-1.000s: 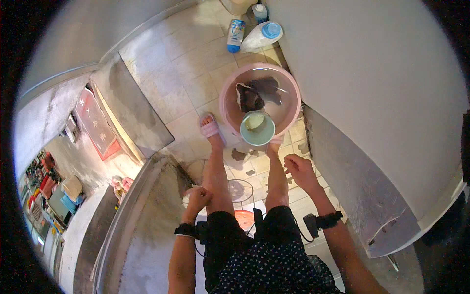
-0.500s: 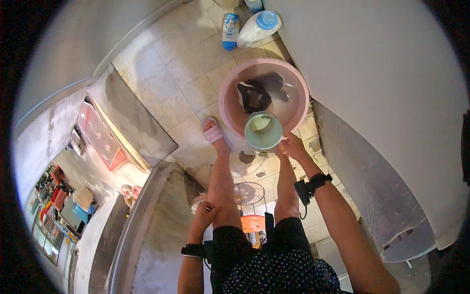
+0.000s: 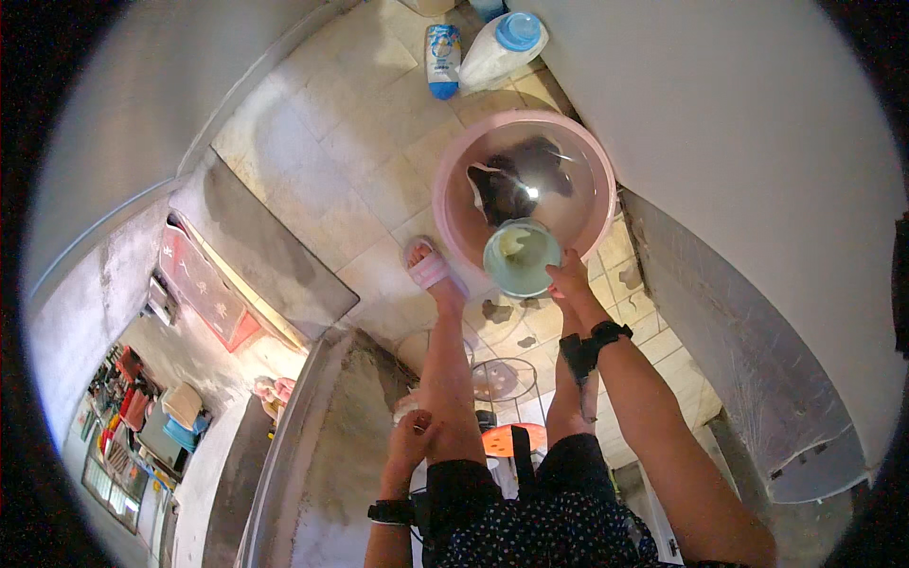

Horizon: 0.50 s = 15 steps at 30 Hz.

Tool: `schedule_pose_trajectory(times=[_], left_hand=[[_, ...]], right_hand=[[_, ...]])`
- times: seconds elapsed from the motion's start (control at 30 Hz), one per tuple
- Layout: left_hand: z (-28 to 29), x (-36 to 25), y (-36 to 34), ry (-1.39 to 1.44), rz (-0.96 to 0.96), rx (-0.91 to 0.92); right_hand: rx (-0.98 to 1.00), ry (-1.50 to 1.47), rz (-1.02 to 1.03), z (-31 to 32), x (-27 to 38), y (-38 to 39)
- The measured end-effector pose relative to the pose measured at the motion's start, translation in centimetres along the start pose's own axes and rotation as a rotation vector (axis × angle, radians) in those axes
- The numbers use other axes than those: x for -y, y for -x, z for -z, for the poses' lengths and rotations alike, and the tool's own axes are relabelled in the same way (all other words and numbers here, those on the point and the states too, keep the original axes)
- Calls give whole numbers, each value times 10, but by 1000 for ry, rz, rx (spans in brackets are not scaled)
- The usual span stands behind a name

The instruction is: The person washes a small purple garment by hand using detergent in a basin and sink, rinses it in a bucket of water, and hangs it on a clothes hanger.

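My right hand (image 3: pixel 570 275) is closed around the handle of a pale green dipper (image 3: pixel 502 280). The dipper hangs over the near rim of a large pink basin (image 3: pixel 445 210). A pale yellowish patch shows inside the dipper; whether it is an object or a reflection is unclear. In the basin, dark cloth with a white edge (image 3: pixel 499 194) lies in water, and a bright glint sits on the surface. My left hand (image 3: pixel 410 437) rests by my left knee, fingers curled. A whitish thing shows just beyond it; whether the hand holds it is unclear.
Beyond the basin are a blue-and-white pack (image 3: pixel 442 62) and a white bottle with a blue cap (image 3: pixel 505 47). A grey-white panel (image 3: pixel 739 114) borders the right. An orange stool seat (image 3: pixel 512 439) shows between my legs. Wet patches mark the tiled floor (image 3: pixel 360 194).
The whole view has shifted slightly. The dipper stays over the basin's near rim in my right hand, its pale patch looking different. A bright glint now shows on the water.
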<state>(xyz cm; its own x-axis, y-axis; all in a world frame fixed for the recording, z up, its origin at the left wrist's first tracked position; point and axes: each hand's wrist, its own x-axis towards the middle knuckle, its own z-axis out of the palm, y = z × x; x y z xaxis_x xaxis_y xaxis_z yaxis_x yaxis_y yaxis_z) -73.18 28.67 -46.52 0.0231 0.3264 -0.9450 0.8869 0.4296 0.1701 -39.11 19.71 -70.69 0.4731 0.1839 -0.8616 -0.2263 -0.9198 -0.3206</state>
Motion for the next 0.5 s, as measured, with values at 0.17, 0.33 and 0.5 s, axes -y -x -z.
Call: schedule_pose_trajectory(times=[0.17, 0.33, 0.5], left_hand=[[4, -1, -10, -41, -13, 165], [6, -19, -2, -46, -33, 147], [0, 12, -14, 6, -49, 176]], right_hand=[[-17, 43, -40, 8, -18, -30], [128, -394, -152, 33, 29, -14], [208, -709, -100, 59, 61, -20]])
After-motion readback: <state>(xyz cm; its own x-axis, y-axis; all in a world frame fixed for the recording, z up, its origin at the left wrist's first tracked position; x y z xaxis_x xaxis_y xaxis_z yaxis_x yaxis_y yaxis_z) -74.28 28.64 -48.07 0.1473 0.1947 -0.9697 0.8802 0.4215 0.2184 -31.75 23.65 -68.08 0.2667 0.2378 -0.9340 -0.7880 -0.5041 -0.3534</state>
